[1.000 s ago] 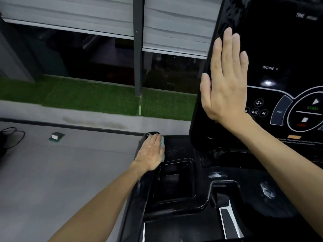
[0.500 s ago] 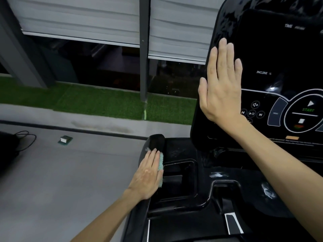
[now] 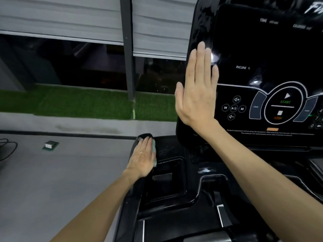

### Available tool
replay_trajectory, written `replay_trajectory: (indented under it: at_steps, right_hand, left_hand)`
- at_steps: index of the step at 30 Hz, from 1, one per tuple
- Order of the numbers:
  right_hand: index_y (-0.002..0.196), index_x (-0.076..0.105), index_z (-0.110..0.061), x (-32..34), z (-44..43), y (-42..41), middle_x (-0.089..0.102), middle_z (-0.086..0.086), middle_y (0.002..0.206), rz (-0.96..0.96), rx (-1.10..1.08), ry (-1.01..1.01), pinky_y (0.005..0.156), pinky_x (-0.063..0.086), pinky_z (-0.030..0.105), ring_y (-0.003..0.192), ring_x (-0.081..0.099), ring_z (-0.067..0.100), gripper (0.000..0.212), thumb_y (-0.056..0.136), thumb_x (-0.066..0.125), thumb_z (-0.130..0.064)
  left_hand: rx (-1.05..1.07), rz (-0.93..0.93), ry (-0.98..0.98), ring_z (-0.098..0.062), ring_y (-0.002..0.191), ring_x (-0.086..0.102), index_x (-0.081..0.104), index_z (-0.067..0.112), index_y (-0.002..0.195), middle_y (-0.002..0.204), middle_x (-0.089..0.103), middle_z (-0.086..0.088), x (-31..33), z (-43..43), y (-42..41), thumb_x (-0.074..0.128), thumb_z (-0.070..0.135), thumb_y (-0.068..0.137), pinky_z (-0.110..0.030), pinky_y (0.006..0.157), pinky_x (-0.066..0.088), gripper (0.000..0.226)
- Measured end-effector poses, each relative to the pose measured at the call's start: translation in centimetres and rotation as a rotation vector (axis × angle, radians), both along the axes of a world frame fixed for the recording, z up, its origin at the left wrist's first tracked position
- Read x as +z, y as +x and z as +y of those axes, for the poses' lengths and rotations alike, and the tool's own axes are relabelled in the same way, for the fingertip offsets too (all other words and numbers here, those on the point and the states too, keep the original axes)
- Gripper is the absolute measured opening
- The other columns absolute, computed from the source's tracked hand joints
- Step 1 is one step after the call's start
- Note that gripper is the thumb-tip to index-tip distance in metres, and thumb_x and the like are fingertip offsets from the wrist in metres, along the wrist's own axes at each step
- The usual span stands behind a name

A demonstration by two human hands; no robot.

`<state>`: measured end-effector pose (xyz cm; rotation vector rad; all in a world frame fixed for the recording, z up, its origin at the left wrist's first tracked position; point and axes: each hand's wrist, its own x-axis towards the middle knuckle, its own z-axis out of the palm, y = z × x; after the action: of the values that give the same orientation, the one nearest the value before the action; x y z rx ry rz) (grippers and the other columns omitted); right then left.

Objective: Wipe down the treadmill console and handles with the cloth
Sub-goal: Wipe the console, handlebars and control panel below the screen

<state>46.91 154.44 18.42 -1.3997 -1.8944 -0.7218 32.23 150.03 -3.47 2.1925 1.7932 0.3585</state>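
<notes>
The left hand (image 3: 142, 158) has slid forward along the handle (image 3: 128, 206) since half a second ago, fingertips now almost at its rounded tip; the right hand (image 3: 197, 91) has held its place on the console (image 3: 262, 49). Left hand lies flat, fingers straight and close together, pressing the cloth (image 3: 153, 149) onto the handle's top; only a teal edge of cloth peeks out on the thumb side, the rest is hidden under the palm. Right hand is wide and flat too, fingers together and pointing up, palm against the console's glossy left border; it holds nothing. Just beside it sit the media buttons (image 3: 233, 108), and further right the START button (image 3: 284, 102); the words INCLINE and TIME show on the dark screen.

Off to the left, grey floor (image 3: 52, 180); a small green-edged block (image 3: 50, 145) lies on it, and a black cable (image 3: 7, 149) loops in at the edge. Beyond runs a strip of green turf (image 3: 78, 102); above it dark glass, a grey post (image 3: 128, 58) and half-lowered blinds (image 3: 61, 18).

Next to the handle, a recessed pocket (image 3: 164, 186) in the black tray; a pale patch shows at its bottom, what it is I cannot tell.
</notes>
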Motion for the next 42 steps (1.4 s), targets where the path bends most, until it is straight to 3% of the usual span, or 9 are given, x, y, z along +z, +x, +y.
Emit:
replay_trajectory:
  at_steps: [2,5,9,11,16,22,28,35,42]
  right_hand:
    - [0.15,0.016,0.002,-0.1,-0.1,-0.1,0.013,0.021,0.158,0.007,-0.001,-0.016,0.118,0.014,0.048,0.147,0.008,0.032,0.069,0.091,0.041,-0.023]
    - [0.151,0.014,0.001,-0.7,-0.4,-0.1,0.01,0.019,0.159,0.014,-0.008,-0.037,0.119,0.012,0.047,0.148,0.006,0.031,0.067,0.093,0.039,-0.023]
    - [0.151,0.012,0.0,-2.3,-1.3,0.0,0.009,0.019,0.159,0.005,-0.006,-0.061,0.119,0.011,0.046,0.148,0.004,0.029,0.067,0.095,0.039,-0.023]
    - [0.151,0.011,0.0,-3.2,-1.8,0.2,0.008,0.018,0.159,-0.01,-0.001,-0.078,0.119,0.012,0.047,0.148,0.003,0.029,0.067,0.095,0.04,-0.023]
    - [0.151,0.011,0.0,-4.8,-2.5,0.4,0.008,0.018,0.159,-0.04,0.012,-0.102,0.12,0.009,0.045,0.148,0.003,0.029,0.069,0.094,0.042,-0.024]
    - [0.151,0.011,0.0,-4.8,-2.4,0.4,0.01,0.019,0.159,-0.037,0.015,-0.098,0.119,0.01,0.045,0.148,0.006,0.03,0.07,0.093,0.043,-0.025]
    - [0.151,0.012,0.0,-4.7,-2.5,0.6,0.009,0.018,0.159,-0.043,0.013,-0.091,0.119,0.011,0.046,0.148,0.004,0.029,0.069,0.094,0.042,-0.024]
    - [0.151,0.011,0.0,-4.7,-2.5,0.4,0.008,0.017,0.159,-0.049,0.001,-0.091,0.119,0.01,0.045,0.148,0.003,0.028,0.068,0.094,0.04,-0.024]
    - [0.151,0.01,0.0,-4.8,-2.5,0.4,0.008,0.018,0.159,-0.051,-0.002,-0.097,0.119,0.01,0.046,0.148,0.004,0.029,0.069,0.093,0.039,-0.024]
  left_hand:
    - [-0.016,-0.023,0.042,-0.023,0.151,0.009,0.013,-0.001,0.153,0.162,0.015,-0.015,-0.4,-2.3,-0.5,-0.001,0.045,0.097,-0.03,0.122,-0.008,0.073]
    - [-0.023,-0.069,0.103,-0.027,0.148,0.022,0.021,-0.002,0.149,0.157,0.026,-0.016,-1.1,-6.0,-1.2,0.013,0.039,0.103,-0.03,0.121,-0.002,0.062]
    - [-0.014,-0.114,0.055,-0.014,0.15,-0.009,-0.003,0.014,0.15,0.161,-0.003,-0.002,-1.1,-8.3,-1.6,0.002,0.047,0.096,-0.023,0.119,-0.014,0.064]
    - [-0.025,-0.085,0.051,-0.012,0.148,-0.013,-0.007,0.014,0.149,0.163,-0.004,-0.003,-0.8,-7.7,-1.6,-0.002,0.05,0.092,-0.022,0.118,-0.016,0.067]
    - [-0.029,-0.019,-0.016,-0.018,0.15,-0.012,-0.001,0.007,0.155,0.164,-0.003,-0.008,-0.6,-3.8,-1.2,-0.007,0.054,0.088,-0.021,0.115,-0.017,0.082]
    - [0.01,-0.091,-0.039,-0.017,0.151,-0.007,0.005,0.008,0.156,0.165,0.002,-0.006,-0.8,-1.9,-0.8,0.024,0.035,0.106,-0.025,0.12,-0.008,0.06]
    - [-0.063,-0.114,0.025,-0.011,0.15,-0.013,-0.004,0.015,0.152,0.164,-0.003,-0.002,-1.4,-6.7,-1.8,-0.009,0.063,0.093,-0.021,0.119,-0.012,0.076]
    - [-0.061,-0.148,-0.024,-0.004,0.148,-0.019,-0.008,0.02,0.152,0.161,-0.014,0.008,-1.4,-12.2,-2.6,-0.002,0.059,0.095,-0.018,0.118,-0.012,0.069]
    - [-0.066,-0.045,-0.009,-0.011,0.145,-0.022,-0.003,0.006,0.154,0.164,-0.006,-0.008,-0.1,-7.1,-1.6,-0.002,0.06,0.094,-0.016,0.111,-0.022,0.081]
